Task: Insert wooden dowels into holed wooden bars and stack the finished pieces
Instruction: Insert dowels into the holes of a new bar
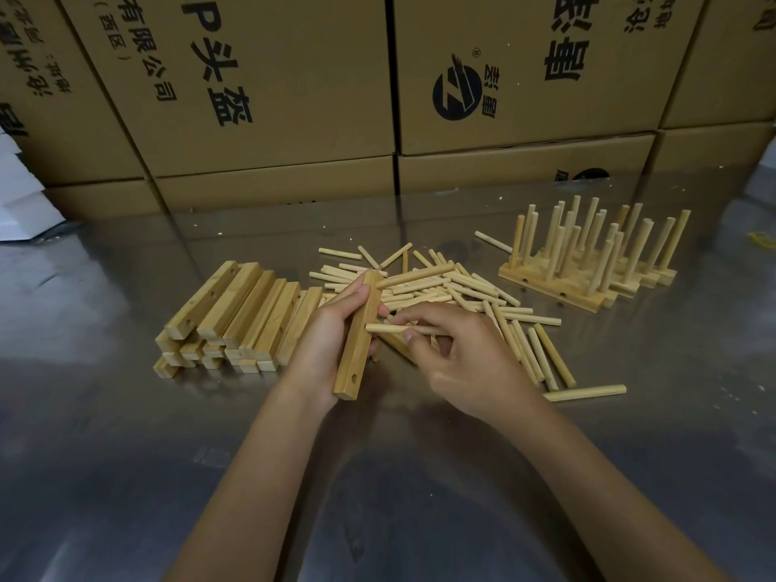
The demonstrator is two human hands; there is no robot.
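Left hand (331,333) gripping holed bar (359,336), right hand (462,354) pinching dowel (394,328) against it.

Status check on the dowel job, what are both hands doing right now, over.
Left hand grips a wooden bar on end. Right hand pinches a dowel, tip at the bar. Loose dowels behind; nothing blocking.

Two hands are at work: the left hand (331,329) holds one bar (359,338) with one dowel already in it, and the right hand (457,350) holds one dowel (403,328). At nine o'clock lies a stack of bars (235,317), too overlapped to count exactly, roughly twenty. At twelve o'clock sprawls a pile of loose dowels (462,296), several dozen, and at two o'clock stand about five finished pieces (588,262).
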